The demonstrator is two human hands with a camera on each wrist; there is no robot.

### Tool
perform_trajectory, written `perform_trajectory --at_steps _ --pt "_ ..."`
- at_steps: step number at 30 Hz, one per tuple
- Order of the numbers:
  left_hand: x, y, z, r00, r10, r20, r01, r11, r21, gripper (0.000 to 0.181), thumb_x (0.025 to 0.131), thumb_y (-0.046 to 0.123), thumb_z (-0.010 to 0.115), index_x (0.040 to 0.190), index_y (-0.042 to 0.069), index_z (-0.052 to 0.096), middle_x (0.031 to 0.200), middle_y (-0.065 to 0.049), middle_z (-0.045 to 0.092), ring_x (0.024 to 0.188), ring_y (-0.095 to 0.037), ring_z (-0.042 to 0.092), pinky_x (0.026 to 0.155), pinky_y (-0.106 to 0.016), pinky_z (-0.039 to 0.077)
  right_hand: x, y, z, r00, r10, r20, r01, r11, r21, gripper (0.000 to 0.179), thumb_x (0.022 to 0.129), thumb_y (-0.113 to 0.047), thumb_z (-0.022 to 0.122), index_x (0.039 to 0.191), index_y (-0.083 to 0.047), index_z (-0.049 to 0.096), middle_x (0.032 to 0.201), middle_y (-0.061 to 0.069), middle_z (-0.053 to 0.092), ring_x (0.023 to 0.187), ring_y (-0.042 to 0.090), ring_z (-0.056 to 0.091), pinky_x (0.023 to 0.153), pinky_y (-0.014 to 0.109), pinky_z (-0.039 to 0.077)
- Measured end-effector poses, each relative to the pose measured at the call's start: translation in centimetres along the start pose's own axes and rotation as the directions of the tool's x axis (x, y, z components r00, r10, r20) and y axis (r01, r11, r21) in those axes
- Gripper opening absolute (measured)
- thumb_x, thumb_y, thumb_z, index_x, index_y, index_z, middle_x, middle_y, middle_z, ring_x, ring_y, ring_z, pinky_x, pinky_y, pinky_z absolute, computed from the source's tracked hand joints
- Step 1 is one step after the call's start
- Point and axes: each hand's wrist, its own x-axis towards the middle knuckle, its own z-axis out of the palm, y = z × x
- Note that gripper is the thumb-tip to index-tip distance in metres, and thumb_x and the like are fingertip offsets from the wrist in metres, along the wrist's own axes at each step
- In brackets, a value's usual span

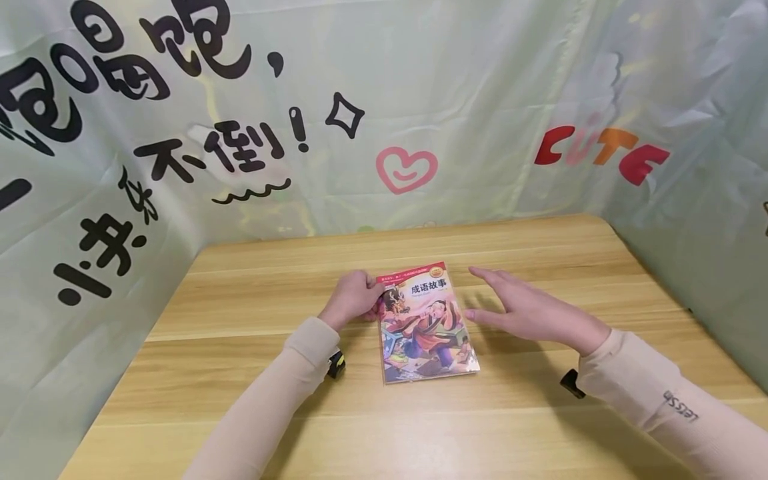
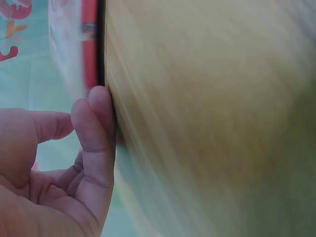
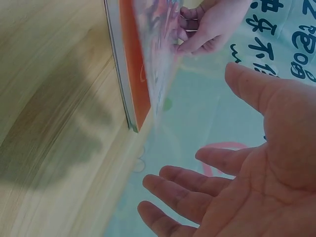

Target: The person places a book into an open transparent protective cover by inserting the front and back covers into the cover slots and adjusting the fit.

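Observation:
A thin paperback book (image 1: 426,333) with a red band and an illustrated cover lies on the wooden table, Chinese characters printed near its top. At its left edge, my left hand (image 1: 355,297) grips the upper part with curled fingers, the thumb over the cover. Close up in the left wrist view, fingertips (image 2: 100,96) meet the red spine (image 2: 89,59). Off the book's right edge hovers my right hand (image 1: 534,313), fingers extended and holding nothing. From the right wrist view, the cover (image 3: 155,54) stands slightly raised, showing an orange page (image 3: 134,64) beneath.
Wood-grain tabletop (image 1: 252,400) surrounds the book. Behind it hangs a pale green cloth (image 1: 480,87) with black characters, a pink heart (image 1: 407,170) and coloured lettering. Dark wrist devices show under both sleeves, such as the one at the left cuff (image 1: 337,365).

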Motion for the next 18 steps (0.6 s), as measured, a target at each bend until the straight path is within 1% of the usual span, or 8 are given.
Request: perform_trajectory --at_steps 2,5,9,11,14,16,18 --pt "-0.2 0.1 -0.1 1.000 0.013 -0.008 -0.013 1.000 0.020 0.027 0.109 0.021 0.063 0.088 0.004 0.066 0.074 -0.009 0.074 0.056 -0.015 0.069 0.055 -0.026 0.061 0.1 0.1 0.0 1.000 -0.007 0.001 0.006 1.000 0.002 0.095 0.103 -0.061 0.063 0.170 -0.005 0.026 0.171 0.033 0.031 0.156 0.058 0.030 0.122 0.076 0.032" --pt "-0.4 0.3 -0.4 0.999 0.031 -0.017 -0.030 0.998 0.050 0.022 0.109 0.021 0.064 0.096 0.004 0.067 0.077 -0.010 0.076 0.058 -0.017 0.069 0.054 -0.026 0.058 0.3 0.4 -0.1 1.000 -0.016 0.003 0.016 1.000 0.005 0.095 0.103 -0.062 0.062 0.170 -0.004 0.026 0.171 0.033 0.031 0.156 0.058 0.031 0.123 0.075 0.032" --pt "-0.6 0.7 -1.0 0.996 0.076 -0.046 -0.072 0.993 0.088 0.018 0.107 0.023 0.066 0.100 0.006 0.064 0.078 -0.012 0.074 0.057 -0.019 0.065 0.049 -0.025 0.050 0.6 1.0 -0.6 1.000 -0.023 -0.004 0.023 1.000 0.000 0.096 0.104 -0.063 0.060 0.169 -0.002 0.025 0.170 0.035 0.031 0.155 0.059 0.033 0.123 0.074 0.033" --pt "-0.7 0.8 -1.4 0.992 0.108 -0.069 -0.100 0.989 0.110 0.018 0.106 0.024 0.066 0.103 0.006 0.064 0.079 -0.012 0.074 0.057 -0.021 0.065 0.048 -0.024 0.046 0.7 1.4 -0.8 1.000 -0.019 -0.009 0.019 1.000 -0.008 0.095 0.105 -0.061 0.059 0.169 -0.001 0.025 0.169 0.036 0.031 0.154 0.059 0.033 0.123 0.074 0.033" --pt "-0.9 0.6 -2.1 0.987 0.133 -0.090 -0.121 0.985 0.123 0.020 0.106 0.026 0.066 0.109 0.005 0.065 0.086 -0.014 0.076 0.064 -0.023 0.069 0.051 -0.025 0.048 0.9 1.9 -1.0 1.000 -0.007 -0.019 0.007 1.000 -0.026 0.095 0.105 -0.060 0.060 0.169 0.000 0.025 0.168 0.037 0.032 0.153 0.060 0.033 0.121 0.076 0.034" --pt "-0.9 0.4 -2.5 0.984 0.140 -0.112 -0.124 0.982 0.140 0.023 0.107 0.028 0.066 0.113 0.005 0.066 0.093 -0.013 0.077 0.071 -0.023 0.070 0.058 -0.028 0.053 1.0 2.2 -1.1 1.000 0.003 -0.020 -0.003 0.999 -0.034 0.096 0.104 -0.061 0.061 0.169 0.000 0.025 0.168 0.037 0.032 0.153 0.061 0.034 0.120 0.076 0.034" --pt "-0.9 0.1 -2.9 0.981 0.143 -0.130 -0.122 0.980 0.158 0.027 0.107 0.030 0.065 0.118 0.005 0.066 0.102 -0.013 0.077 0.080 -0.024 0.072 0.068 -0.033 0.059 1.0 2.4 -1.2 1.000 0.012 -0.016 -0.012 0.999 -0.035 0.097 0.104 -0.063 0.060 0.169 0.000 0.025 0.168 0.037 0.032 0.152 0.061 0.034 0.120 0.077 0.035"
